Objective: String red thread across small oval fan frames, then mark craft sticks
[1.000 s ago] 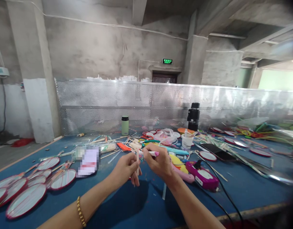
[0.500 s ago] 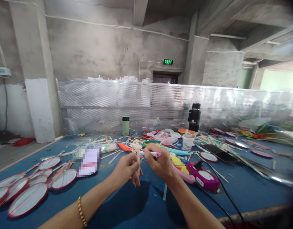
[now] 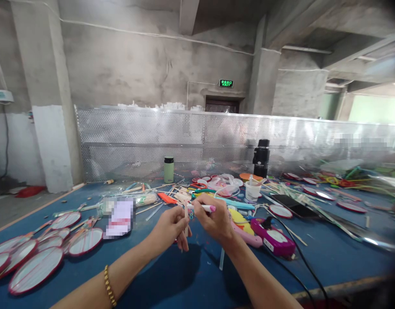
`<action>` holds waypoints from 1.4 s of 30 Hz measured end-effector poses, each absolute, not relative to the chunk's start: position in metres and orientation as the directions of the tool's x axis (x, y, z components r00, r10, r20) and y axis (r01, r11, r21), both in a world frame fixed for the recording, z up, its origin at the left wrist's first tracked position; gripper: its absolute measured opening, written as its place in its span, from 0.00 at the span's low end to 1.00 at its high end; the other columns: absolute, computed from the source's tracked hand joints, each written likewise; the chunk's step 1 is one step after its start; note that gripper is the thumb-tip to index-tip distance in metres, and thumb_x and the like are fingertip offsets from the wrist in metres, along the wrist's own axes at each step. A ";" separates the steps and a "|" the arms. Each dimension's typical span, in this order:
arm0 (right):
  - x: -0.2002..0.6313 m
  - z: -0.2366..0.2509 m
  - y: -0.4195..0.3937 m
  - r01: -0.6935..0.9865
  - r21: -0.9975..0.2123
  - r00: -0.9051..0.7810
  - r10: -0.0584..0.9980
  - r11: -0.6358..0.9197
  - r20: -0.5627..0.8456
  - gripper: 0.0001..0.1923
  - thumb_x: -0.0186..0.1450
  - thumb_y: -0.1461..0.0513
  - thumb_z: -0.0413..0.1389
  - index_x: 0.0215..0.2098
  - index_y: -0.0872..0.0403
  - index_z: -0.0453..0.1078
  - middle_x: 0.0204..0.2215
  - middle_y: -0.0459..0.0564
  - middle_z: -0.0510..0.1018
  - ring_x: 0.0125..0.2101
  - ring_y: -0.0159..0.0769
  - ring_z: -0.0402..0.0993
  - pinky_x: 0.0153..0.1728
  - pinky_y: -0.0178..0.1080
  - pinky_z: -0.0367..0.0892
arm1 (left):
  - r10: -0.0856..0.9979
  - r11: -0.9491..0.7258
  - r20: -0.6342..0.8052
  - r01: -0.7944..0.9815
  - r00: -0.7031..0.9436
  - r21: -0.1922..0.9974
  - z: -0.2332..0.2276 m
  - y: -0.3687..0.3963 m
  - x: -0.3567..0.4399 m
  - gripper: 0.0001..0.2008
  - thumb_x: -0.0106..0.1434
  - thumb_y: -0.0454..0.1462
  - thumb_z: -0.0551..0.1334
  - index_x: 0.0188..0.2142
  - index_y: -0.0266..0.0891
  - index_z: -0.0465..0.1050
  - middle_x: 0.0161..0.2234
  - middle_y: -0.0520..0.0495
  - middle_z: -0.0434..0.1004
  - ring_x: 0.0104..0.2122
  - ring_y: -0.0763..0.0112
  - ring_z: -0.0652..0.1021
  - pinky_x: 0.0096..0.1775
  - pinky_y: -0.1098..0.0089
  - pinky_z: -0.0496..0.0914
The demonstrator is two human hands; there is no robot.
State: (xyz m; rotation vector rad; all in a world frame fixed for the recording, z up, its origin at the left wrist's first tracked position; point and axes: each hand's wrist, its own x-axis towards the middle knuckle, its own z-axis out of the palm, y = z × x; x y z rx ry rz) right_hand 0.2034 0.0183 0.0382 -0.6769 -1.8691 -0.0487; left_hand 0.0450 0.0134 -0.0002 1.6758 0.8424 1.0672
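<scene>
My left hand is closed around a thin flat wooden stick, held upright above the blue table between thumb and fingers. Close on its right, my right hand grips a white marker with a pink end pointing right. The marker's other end lies near the stick, and I cannot tell whether they touch. Behind both hands is a loose pile of wooden sticks and an orange piece. Under my right forearm lies a short clear rod.
Several round red-rimmed paddles lie at left, beside a blurred-out lilac item. At right are a purple device, a black cable and a white cup. A green tumbler and black flask stand before a perforated metal screen.
Both hands keep almost the same pose, with the marker still beside the stick. The view has shifted very slightly.
</scene>
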 end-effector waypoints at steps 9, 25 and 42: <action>0.203 0.039 0.017 0.468 -0.298 -0.236 0.443 0.832 0.865 0.15 0.65 0.63 0.49 0.20 0.54 0.61 0.17 0.41 0.64 0.19 0.27 0.56 0.23 0.33 0.53 | 0.884 -0.320 0.271 0.069 0.382 0.945 0.001 0.012 0.045 0.17 0.63 0.50 0.58 0.29 0.40 0.60 0.16 0.49 0.75 0.12 0.70 0.75 0.16 0.76 0.64; 0.203 0.038 0.018 0.456 -0.303 -0.259 0.451 0.837 0.854 0.15 0.65 0.63 0.49 0.20 0.54 0.61 0.17 0.41 0.65 0.19 0.27 0.56 0.23 0.33 0.53 | 0.880 -0.318 0.272 0.055 0.390 0.947 -0.003 0.015 0.045 0.18 0.63 0.51 0.58 0.30 0.40 0.60 0.18 0.50 0.75 0.13 0.69 0.76 0.15 0.76 0.63; 0.204 0.039 0.018 0.464 -0.303 -0.263 0.456 0.832 0.850 0.15 0.65 0.63 0.49 0.20 0.54 0.60 0.17 0.41 0.64 0.19 0.27 0.55 0.24 0.33 0.52 | 0.880 -0.320 0.276 0.055 0.387 0.946 0.000 0.014 0.044 0.17 0.63 0.50 0.58 0.30 0.40 0.60 0.18 0.48 0.76 0.13 0.71 0.76 0.15 0.77 0.64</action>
